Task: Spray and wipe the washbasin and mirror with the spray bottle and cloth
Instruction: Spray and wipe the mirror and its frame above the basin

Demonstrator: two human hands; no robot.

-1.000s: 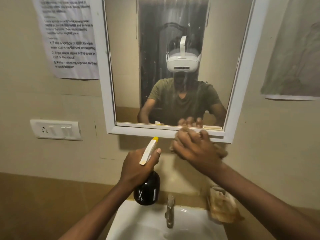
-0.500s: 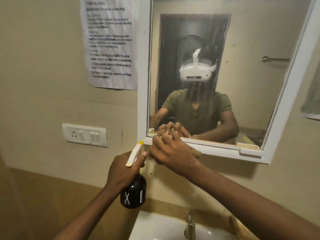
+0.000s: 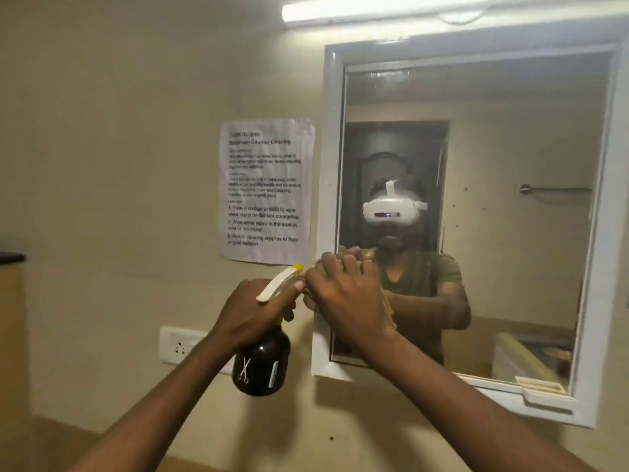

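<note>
- The cloth (image 3: 311,299) is bunched under the right hand (image 3: 347,294) and only a small tan edge of it is showing at the left of the fingers; it is pressing on the left side of the mirror (image 3: 510,233), about halfway up the glass and partly over the white frame (image 3: 328,185).
- One second ago the same hand was rubbing along the bottom edge of the frame, then it was moving to the lower left corner, and now it is working higher on the left side. So the wiping is travelling upward along the glass.
- The right grip is closed around the cloth, with the fingers curled over it.
- The spray bottle (image 3: 262,366) is hanging in the left hand (image 3: 253,313), just beside the right hand, and its yellow-tipped nozzle (image 3: 296,268) is nearly touching the right knuckles. The left grip is closed on the bottle neck, as it was in both earlier pictures; I cannot tell if a finger is pressing the trigger.
- The washbasin, which was showing below one second ago, is now out of the picture, because the head is looking higher. A tube light (image 3: 374,10) above the mirror is now coming into view.
- In my judgement the mirror step is going on: the upper and right glass is probably waiting for the cloth.
- Beside the mirror, a printed paper notice (image 3: 267,192) is hanging on the wall, and a white switch plate (image 3: 180,345) is sitting below it.
</note>
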